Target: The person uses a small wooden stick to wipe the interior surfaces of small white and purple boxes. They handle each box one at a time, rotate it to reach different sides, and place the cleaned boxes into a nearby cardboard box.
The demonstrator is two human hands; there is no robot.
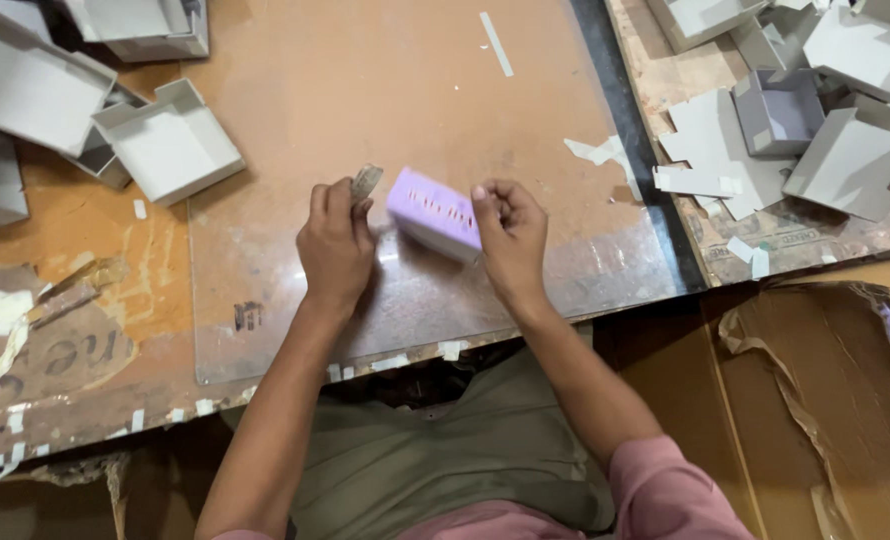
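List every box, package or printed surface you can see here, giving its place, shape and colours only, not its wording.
Small lilac rectangular box: table centre, held by the right hand, dark markings on top.
Open grey card trays: upper left, square, shallow.
Flat and folded grey card boxes: upper right, heaped.
Torn brown cardboard sheet: left edge, dark printed letters.
Small grey strip: in the left hand.

I see both forearms reaching forward, bare to the wrists, converging slightly. My left hand is curled, back up, thumb and forefinger pinched together at the top. My right hand is also knuckles up, fingers bent inward, fingertips closed in a grip.
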